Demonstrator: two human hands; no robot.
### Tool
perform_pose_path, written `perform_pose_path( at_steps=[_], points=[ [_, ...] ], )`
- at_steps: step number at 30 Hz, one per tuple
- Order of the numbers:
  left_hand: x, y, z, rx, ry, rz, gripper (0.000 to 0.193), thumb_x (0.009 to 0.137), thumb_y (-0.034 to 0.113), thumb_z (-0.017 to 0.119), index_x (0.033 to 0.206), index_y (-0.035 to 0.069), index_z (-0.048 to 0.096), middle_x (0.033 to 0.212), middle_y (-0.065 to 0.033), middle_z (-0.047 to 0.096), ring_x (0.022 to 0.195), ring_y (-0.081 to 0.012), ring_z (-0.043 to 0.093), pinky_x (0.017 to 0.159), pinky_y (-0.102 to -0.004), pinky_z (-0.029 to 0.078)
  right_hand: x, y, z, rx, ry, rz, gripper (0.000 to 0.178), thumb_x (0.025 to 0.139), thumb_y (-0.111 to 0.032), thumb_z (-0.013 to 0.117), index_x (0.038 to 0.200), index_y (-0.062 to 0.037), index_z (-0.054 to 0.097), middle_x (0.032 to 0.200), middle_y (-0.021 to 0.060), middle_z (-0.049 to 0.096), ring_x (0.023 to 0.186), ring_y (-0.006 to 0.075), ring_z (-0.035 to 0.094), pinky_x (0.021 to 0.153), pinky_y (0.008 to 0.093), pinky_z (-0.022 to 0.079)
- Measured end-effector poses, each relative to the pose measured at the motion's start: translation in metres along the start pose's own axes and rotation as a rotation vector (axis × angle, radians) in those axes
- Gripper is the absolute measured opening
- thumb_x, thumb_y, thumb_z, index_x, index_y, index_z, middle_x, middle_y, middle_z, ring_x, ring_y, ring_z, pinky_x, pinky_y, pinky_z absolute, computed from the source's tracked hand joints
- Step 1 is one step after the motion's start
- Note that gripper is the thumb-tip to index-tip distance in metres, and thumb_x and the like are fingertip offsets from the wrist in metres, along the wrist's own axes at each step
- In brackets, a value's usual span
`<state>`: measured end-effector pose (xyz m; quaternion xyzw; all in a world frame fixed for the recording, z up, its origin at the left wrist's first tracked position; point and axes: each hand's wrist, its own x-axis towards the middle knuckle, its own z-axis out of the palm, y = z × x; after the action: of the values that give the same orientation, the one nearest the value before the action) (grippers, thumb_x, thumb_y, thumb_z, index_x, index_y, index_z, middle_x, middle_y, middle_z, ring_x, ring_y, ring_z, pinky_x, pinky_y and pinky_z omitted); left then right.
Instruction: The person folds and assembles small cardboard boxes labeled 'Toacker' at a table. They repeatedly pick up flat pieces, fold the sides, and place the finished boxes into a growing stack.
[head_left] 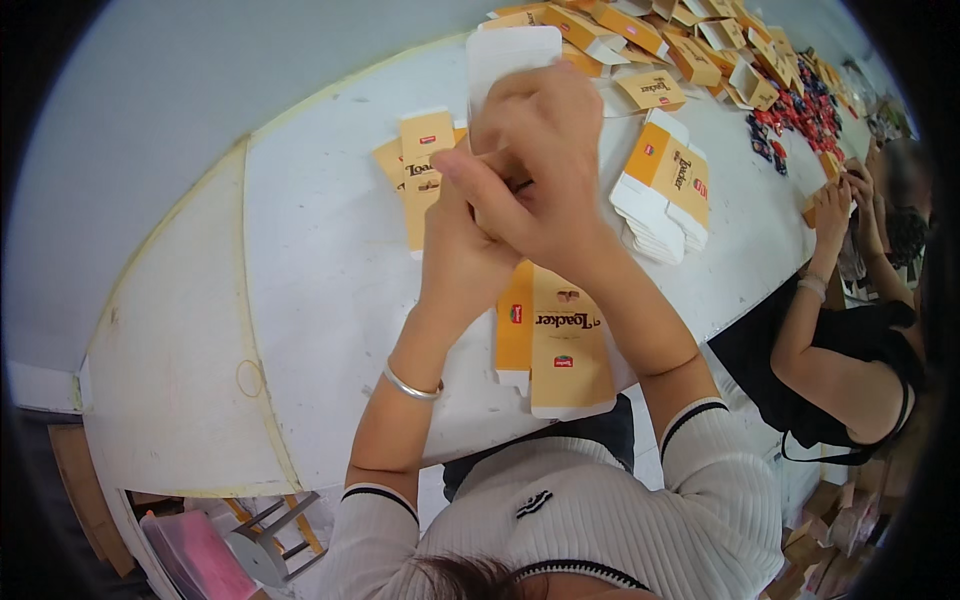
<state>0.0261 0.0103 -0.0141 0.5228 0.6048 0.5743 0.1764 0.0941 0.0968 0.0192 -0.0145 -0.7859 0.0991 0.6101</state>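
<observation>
My right hand [550,170] crosses over my left hand [455,255] above the table. Its fingers are curled and somewhat blurred, with the thumb pointing left; what they close on is hidden. My left hand's fingers are covered by the right, so their state does not show. A white carton flap [515,50] sticks out beyond the hands. Below them, a folded-flat orange and cream carton [570,350] reaches over the table's near edge; whether flap and carton are one piece I cannot tell. Several flat cartons [428,135] lie beside my left hand.
A stack of flat cartons [665,190] sits to the right. At the far right are a heap of opened-out boxes [690,60] and a pile of red and dark wrapped pieces [810,115]. A co-worker's hands [835,205] hold a box there. A grey stool [265,550] stands lower left.
</observation>
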Motion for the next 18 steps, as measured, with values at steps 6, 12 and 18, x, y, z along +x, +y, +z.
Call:
perform_pose_path(
  at_steps=[6,12,18],
  points=[
    [0.001,0.014,-0.017,-0.406,0.129,-0.041,0.042,0.076,0.0,0.061,0.113,-0.001,0.04,0.11,-0.0095,0.053,0.102,-0.0167,0.053,0.079,-0.0296,0.048,-0.005,0.02,0.002,0.716,-0.057,0.625,0.071,0.076,-0.029,0.066,0.131,-0.0052,0.028,0.122,0.0132,0.043,0.113,0.0203,0.04,0.095,0.0408,0.031],
    [0.004,0.018,-0.038,-1.029,0.099,-0.157,0.05,0.09,0.043,0.036,0.122,0.004,0.038,0.121,-0.0058,0.043,0.113,-0.017,0.041,0.095,-0.0336,0.034,-0.006,0.0,0.006,1.033,-0.27,0.649,0.056,0.087,-0.023,0.054,0.132,-0.0048,0.026,0.124,0.0101,0.039,0.115,0.0172,0.038,0.095,0.031,0.034],
    [0.002,0.016,-0.044,-0.857,0.285,-0.257,0.043,0.088,0.028,0.04,0.125,0.007,0.037,0.12,-0.0047,0.043,0.109,-0.017,0.042,0.091,-0.0333,0.035,-0.016,0.003,0.018,1.054,-0.387,0.604,0.059,0.087,-0.043,0.045,0.13,-0.005,0.029,0.123,0.0113,0.034,0.119,0.0219,0.03,0.097,0.0352,0.03]
  ],
)
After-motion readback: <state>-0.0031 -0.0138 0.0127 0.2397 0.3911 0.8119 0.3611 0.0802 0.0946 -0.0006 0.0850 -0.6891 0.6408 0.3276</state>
